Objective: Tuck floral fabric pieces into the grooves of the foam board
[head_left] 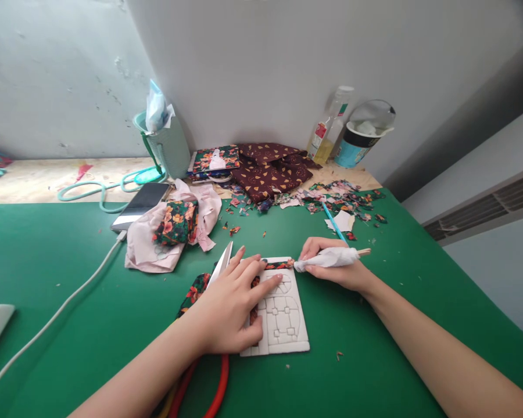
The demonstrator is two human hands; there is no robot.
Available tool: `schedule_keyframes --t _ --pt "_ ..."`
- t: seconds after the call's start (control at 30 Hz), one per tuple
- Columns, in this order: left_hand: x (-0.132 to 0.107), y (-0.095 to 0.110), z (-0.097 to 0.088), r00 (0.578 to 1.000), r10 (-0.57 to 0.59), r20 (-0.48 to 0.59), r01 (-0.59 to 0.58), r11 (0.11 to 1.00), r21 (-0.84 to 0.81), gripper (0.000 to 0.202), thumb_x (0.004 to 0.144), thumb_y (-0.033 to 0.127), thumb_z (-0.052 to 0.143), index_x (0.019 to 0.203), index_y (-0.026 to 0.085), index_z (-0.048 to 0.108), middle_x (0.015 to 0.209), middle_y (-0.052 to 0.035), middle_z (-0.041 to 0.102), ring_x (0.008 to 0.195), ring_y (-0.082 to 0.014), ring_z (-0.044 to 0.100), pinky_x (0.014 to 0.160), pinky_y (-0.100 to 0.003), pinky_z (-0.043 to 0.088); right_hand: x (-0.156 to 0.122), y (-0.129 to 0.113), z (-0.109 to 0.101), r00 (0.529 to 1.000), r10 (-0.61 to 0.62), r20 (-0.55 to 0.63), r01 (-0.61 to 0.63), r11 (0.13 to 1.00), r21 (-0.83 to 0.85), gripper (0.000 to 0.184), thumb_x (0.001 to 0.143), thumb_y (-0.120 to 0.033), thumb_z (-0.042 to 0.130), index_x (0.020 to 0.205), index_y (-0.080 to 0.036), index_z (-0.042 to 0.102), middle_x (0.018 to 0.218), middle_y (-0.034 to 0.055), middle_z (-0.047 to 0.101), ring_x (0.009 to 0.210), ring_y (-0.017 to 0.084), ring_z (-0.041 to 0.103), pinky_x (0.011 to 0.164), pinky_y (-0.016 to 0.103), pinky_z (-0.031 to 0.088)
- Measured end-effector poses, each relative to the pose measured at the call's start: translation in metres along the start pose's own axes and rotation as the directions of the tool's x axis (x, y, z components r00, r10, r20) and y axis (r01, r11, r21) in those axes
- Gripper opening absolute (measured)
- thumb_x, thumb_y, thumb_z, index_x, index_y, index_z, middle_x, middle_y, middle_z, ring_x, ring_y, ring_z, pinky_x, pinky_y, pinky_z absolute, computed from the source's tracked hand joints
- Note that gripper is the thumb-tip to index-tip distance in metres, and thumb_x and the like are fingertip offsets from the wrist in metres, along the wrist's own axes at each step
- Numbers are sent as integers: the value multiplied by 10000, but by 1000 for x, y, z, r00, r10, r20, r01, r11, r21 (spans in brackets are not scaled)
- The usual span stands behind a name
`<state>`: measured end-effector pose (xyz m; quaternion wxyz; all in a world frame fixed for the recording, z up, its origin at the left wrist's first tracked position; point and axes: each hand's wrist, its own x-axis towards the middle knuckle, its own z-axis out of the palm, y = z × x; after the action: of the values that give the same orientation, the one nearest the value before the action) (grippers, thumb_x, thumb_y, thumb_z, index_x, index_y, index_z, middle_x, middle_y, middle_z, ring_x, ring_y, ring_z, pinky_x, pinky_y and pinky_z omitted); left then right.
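Observation:
A white foam-like board with grooved line patterns lies flat on the table. Floral fabric strip covers part of its top edge, and more dark fabric shows beneath my fingers. My left hand rests flat over the board's left side, fingers spread. My right hand grips a stick wrapped in white tissue; its tip is at the board's top right corner. Partly hidden under my left hand and forearm are red-handled scissors and a piece of dark floral fabric.
Pink cloth with floral fabric lies beside a phone on a white cable. Fabric scraps, a blue pen-like stick and brown cloth lie behind. A green bin, bottle and paper cup stand by the wall.

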<state>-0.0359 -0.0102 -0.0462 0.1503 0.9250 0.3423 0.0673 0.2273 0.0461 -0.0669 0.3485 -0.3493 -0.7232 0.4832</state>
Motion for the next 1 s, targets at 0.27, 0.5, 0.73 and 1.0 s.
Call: schedule_keyframes --t 0.27,0.5,0.73,1.0 --pt "-1 0 -1 1000 2 7 -2 1000 7 710 702 240 525 1397 219 388 1301 -140 427 1339 -356 313 1119 -619 101 1 2 -1 999 9 -43 -3 990 138 200 726 -303 742 723 -174 590 772 45 638 688 156 613 619 287 482" --pt "-1 -1 1 1000 2 5 -2 1000 11 709 706 247 523 1401 224 383 1308 -140 421 1343 -351 310 1120 -615 102 1 1 0 999 4 -32 -1 994 109 215 727 -332 741 726 -175 594 772 49 637 686 161 614 619 295 486" --pt "0 -1 1 1000 0 0 0 1000 6 705 707 246 524 1398 220 387 1309 -144 420 1341 -357 314 1117 -618 107 1 2 0 1000 6 -25 -3 993 116 208 724 -320 739 723 -174 591 770 45 627 672 159 613 613 294 479" --pt "0 -1 1 1000 4 -1 -4 1000 11 708 705 244 527 1399 224 384 1306 -142 429 1340 -356 315 1113 -623 117 1 2 1 999 20 -34 -16 993 115 216 721 -328 736 713 -180 578 761 41 632 672 161 607 606 292 473"
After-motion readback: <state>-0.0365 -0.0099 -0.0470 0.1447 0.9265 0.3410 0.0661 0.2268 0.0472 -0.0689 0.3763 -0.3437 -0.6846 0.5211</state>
